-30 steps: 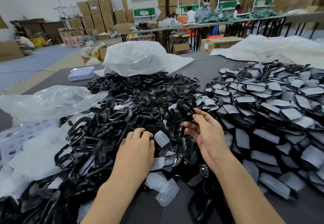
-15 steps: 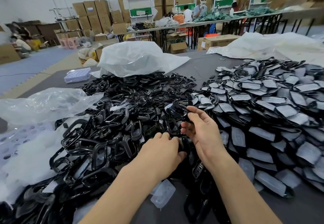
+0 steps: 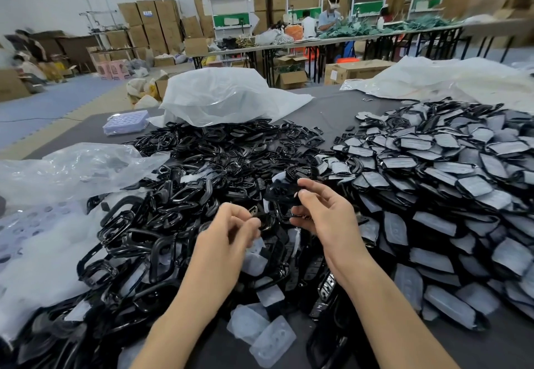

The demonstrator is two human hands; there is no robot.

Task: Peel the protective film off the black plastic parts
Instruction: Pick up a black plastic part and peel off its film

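head view: label on cardboard boxes (image 3: 148,13) too blurred to read. right hand (image 3: 329,218) pinches glossy black part (image 3: 281,195) between thumb and fingertips, above gap between heaps. left hand (image 3: 228,235) just beside, fingers curled toward thumb; cannot tell what they pinch. film-covered parts (image 3: 433,181) heaped right, grey-white film on each.

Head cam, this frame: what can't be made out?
All in the head view:
- Left hand: fingers motion-blurred, grip unclear.
- Black part: held by right hand, whose fingers hide whether film is on it.
- Filmed-parts pile: cut off by the right edge.
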